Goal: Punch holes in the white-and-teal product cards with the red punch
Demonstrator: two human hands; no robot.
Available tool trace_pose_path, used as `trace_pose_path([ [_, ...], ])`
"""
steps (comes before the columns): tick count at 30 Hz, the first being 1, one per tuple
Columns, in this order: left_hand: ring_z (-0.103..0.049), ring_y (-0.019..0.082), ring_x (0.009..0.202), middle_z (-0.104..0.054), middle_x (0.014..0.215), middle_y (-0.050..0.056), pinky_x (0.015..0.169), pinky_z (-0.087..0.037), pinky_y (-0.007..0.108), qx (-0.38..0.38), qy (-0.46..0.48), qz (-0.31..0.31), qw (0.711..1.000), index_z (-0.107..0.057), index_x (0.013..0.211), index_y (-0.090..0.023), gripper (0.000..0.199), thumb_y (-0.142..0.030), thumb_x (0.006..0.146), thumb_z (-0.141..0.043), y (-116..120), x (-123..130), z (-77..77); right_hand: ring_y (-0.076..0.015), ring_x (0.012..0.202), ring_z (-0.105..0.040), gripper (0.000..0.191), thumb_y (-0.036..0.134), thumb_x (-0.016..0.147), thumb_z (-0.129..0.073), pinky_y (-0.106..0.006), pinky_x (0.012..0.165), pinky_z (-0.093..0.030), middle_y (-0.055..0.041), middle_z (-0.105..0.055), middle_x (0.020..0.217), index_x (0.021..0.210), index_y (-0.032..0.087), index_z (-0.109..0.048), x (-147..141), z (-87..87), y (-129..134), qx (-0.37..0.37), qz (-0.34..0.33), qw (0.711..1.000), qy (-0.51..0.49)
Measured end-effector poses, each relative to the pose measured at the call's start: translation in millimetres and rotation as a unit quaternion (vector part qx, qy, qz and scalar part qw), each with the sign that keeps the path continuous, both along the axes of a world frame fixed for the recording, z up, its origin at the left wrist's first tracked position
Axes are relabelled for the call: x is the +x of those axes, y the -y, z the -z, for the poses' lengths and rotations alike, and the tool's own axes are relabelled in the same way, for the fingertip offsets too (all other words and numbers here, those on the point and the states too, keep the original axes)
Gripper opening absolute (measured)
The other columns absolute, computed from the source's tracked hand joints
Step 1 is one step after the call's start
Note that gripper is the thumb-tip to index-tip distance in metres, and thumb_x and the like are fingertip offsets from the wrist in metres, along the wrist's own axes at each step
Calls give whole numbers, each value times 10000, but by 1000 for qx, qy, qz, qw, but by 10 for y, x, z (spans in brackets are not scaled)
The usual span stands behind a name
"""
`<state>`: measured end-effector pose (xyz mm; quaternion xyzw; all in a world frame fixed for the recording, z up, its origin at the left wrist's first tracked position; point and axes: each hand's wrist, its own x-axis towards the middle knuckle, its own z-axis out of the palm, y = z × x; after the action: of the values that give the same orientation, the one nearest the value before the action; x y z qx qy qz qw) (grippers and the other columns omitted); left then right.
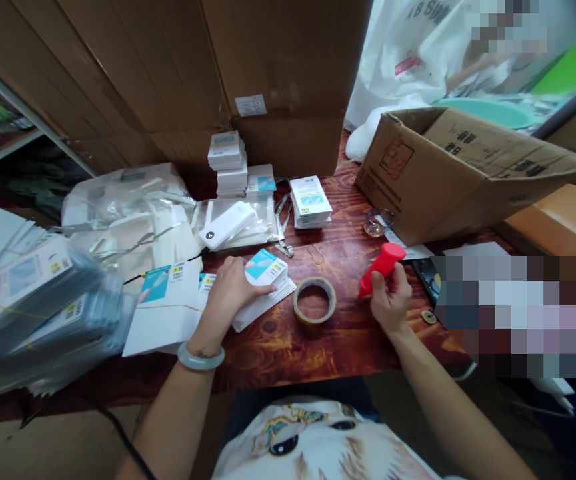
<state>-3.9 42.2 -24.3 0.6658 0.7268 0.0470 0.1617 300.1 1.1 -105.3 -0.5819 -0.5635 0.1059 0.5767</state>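
My left hand [231,288] rests on a small white and teal box [267,268], which lies on a flat white packet on the wooden table [288,347]. A pale green bangle sits on that wrist. My right hand [392,297] holds a red plastic tool [381,267] upright above the table. A roll of tape [315,300] lies between the two hands. A white power bank [227,225] rests on clear bags behind the left hand.
An open cardboard box [461,173] stands at the right. Stacks of small white boxes [311,201] sit mid-table, with large cartons [288,87] behind. Bundled flat packages [33,300] pile up at the left. A person sits at the far right.
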Motion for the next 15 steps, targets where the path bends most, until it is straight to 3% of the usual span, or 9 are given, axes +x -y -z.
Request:
trace_pose_path([
  [4, -578, 347, 1162, -628, 1216, 178, 958, -440, 368, -37, 5, 14, 999, -606, 1163, -110, 791, -649, 612, -786, -60, -13, -80, -142, 639, -537, 333, 519, 928, -576, -272, 638, -447, -10, -569, 738, 897, 189, -537, 41, 179, -71, 0, -15, 997, -72],
  [7, -572, 358, 1185, -610, 1256, 194, 954, -441, 369, -60, -24, 8, 998, -576, 1182, -103, 776, -591, 624, -804, -78, 16, -117, -146, 656, -557, 354, 539, 924, -574, -288, 665, -474, -21, -592, 775, 910, 187, -532, 92, 250, -101, 16, -18, 995, -100],
  [15, -613, 343, 1116, -630, 1219, 167, 902, -479, 392, 4, 33, -31, 999, -502, 1132, -154, 789, -676, 609, -781, -28, -59, -300, -146, 634, -562, 344, 536, 926, -569, -287, 652, -489, -13, -594, 748, 940, 194, -533, 52, 200, -40, -2, -11, 995, -99],
])
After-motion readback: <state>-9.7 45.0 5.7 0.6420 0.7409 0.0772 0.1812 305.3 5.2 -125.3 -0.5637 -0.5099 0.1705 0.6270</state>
